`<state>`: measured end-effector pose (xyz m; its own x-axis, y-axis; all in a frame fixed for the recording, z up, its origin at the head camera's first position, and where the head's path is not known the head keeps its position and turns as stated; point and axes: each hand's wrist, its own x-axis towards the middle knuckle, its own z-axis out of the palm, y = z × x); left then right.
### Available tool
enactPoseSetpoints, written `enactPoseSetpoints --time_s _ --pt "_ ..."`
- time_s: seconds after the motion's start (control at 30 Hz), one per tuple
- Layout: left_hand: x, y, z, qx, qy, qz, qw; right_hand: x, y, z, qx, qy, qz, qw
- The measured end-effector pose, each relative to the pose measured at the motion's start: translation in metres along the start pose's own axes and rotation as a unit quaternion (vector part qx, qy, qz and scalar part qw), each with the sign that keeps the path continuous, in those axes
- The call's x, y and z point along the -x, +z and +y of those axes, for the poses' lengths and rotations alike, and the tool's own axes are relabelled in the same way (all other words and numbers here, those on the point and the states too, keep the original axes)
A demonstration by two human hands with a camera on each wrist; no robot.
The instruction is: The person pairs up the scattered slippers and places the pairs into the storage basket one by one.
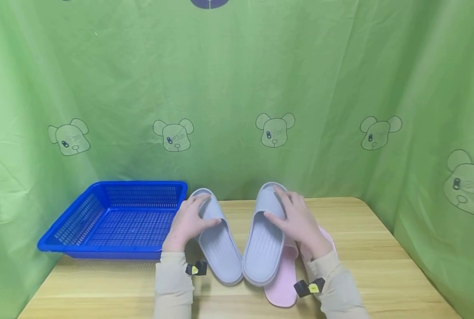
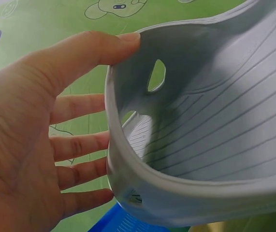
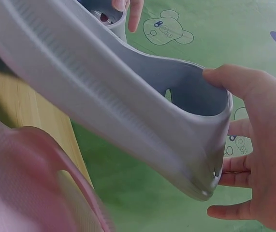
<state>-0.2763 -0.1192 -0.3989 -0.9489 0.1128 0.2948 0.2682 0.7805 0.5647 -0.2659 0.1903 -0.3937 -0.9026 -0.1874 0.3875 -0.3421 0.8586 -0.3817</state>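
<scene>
wooden table: hands grip grey slippers (both).

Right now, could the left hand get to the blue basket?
Probably yes. The blue basket sits right beside the left hand, nothing between them. But that hand grips a grey slipper, so it would likely have to let go first.

matt grey ribbed rubbery slippers, perforated glossy blue plastic basket, smooth wood-grain table
</scene>
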Motion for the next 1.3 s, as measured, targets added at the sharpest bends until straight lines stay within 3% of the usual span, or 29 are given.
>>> enactPoseSetpoints --time_s 0.7,1.3 --pt "-0.003 0.002 0.001 -0.020 -0.036 0.017 0.9990 -0.003 -0.010 0.006 -0.020 0.039 0.065 0.997" --pt "-0.004 0.006 0.002 -0.027 -0.061 0.027 0.9974 -0.003 -0.013 0.007 -0.031 0.083 0.157 0.984"
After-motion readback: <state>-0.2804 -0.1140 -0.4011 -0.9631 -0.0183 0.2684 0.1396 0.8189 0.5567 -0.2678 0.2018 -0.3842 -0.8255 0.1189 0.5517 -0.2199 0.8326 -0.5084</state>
